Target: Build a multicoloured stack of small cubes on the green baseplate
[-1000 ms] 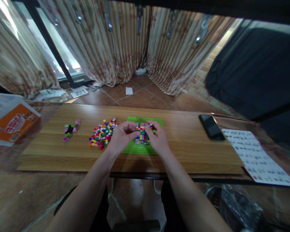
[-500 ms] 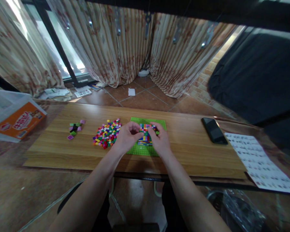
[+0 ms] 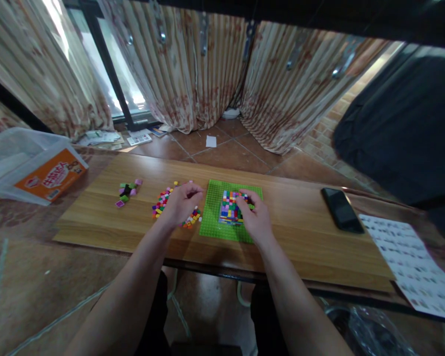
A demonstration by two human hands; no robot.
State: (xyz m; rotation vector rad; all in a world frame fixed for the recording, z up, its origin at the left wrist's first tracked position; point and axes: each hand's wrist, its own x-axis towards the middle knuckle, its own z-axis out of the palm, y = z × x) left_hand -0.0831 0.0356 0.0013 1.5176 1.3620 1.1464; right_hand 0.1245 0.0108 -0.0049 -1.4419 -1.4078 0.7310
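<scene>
A block of small multicoloured toy bricks stands on a green studded baseplate. My right hand rests at its right side, thumb and forefinger curled close together over the top bricks. Anything between these fingertips is too small to make out. Some lime green shows beneath the palm. My left hand is over the pile of loose coloured bricks, left of the baseplate. Its thumb and fingers are drawn together in a pinch, and whatever they hold is hidden. The hand covers much of the pile.
A small group of pink, green and black bricks lies farther left on the wooden board. A clear plastic tub with an orange label stands at the left. To the right are a black phone and a printed sheet.
My left hand has moved left from the brick block to the loose pile, uncovering the block's left part. My right hand stays at the block. The whole view has shifted slightly.
</scene>
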